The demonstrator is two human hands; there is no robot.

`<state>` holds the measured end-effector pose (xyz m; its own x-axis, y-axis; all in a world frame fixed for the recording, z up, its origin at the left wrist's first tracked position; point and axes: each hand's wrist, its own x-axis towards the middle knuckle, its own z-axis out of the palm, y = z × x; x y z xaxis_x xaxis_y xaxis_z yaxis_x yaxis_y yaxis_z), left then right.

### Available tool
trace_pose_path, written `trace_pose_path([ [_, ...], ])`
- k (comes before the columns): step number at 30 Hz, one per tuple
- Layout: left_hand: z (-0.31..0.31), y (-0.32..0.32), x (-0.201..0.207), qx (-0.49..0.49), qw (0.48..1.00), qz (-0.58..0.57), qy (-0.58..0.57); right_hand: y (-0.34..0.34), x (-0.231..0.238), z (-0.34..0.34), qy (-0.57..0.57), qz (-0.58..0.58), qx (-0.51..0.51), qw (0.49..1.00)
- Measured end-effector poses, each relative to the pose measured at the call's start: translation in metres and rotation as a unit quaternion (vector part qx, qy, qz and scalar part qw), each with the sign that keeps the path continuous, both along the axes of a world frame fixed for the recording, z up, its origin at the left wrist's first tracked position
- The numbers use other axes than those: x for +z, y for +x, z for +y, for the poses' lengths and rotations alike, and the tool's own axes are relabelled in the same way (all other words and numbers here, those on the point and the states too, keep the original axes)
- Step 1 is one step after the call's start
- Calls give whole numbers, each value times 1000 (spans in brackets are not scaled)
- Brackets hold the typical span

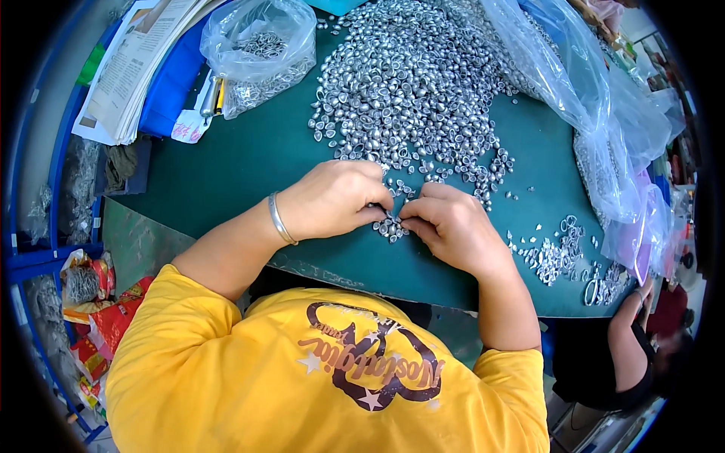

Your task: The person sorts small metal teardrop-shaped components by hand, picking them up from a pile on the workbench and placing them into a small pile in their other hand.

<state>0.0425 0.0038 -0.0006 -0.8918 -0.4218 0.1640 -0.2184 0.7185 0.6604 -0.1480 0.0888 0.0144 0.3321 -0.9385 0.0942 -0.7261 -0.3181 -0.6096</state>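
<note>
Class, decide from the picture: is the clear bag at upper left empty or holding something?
Holding something: metal pieces show inside the bag.

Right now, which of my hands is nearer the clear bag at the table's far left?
Left. Your left hand is right of the clear bag and closer to your body; your right hand is farther off to the right.

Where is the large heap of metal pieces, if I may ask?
In the head view, the large heap lies upper centre on the green table, beyond the left hand and right hand.
</note>
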Motion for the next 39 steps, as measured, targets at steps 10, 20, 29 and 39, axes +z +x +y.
trace_pose_path([
  [10,11,-6,-9,7,997,54,-45,-8,-6,-5,35,-81,-18,996],
  [20,8,-9,-9,73,971,123,193,-2,-3,-1,-12,12,-17,1000],
  [29,-3,-2,-7,58,627,210,748,-1,-4,-1,-8,2,-3,1000],
  [39,-6,-2,-7,53,603,193,772,-14,-3,-8,224,-394,-84,887],
])
